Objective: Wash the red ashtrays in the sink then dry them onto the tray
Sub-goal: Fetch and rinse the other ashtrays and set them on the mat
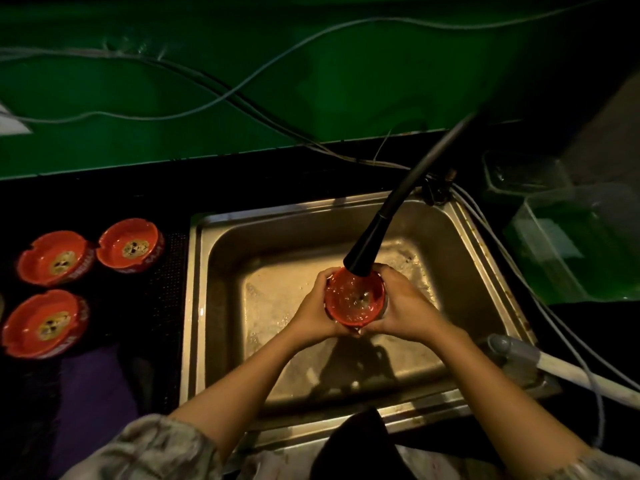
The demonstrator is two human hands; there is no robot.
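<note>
A red ashtray [353, 299] sits between both my hands over the steel sink [221, 271]. My left hand [317, 311] grips its left side and my right hand [405, 306] grips its right side. Water runs into it from the black flexible tap nozzle [367, 252] just above. Three more red ashtrays stand upright on the dark tray [162, 271] left of the sink: one at the back right [130, 245], one at the back left [55, 258] and one in front [45, 323].
Grey cables [242, 88] run across the green wall behind. A clear plastic container [571, 244] stands right of the sink. A grey-and-white handle [540, 362] lies over the sink's right front corner. A purple cloth [90, 393] lies at lower left.
</note>
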